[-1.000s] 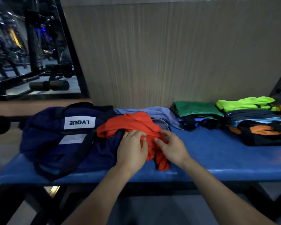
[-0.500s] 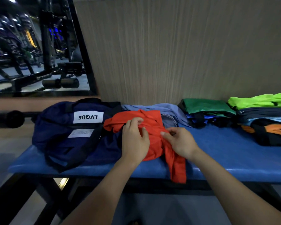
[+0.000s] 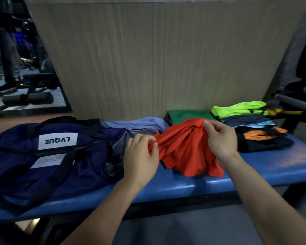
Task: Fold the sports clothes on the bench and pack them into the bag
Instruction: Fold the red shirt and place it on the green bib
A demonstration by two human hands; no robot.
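Blue bench [image 3: 184, 190]: both hands pinch red garment [image 3: 184, 149] beside navy bag [image 3: 42, 156].

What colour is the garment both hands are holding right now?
Orange-red, plain with no visible pattern: the garment, seen in the head view.

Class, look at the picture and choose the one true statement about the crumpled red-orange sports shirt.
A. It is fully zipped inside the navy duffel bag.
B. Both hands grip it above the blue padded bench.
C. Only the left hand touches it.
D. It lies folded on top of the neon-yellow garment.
B: the left hand pinches one edge of the crumpled red-orange sports shirt and the right hand grips its bunched top, over the blue padded bench.
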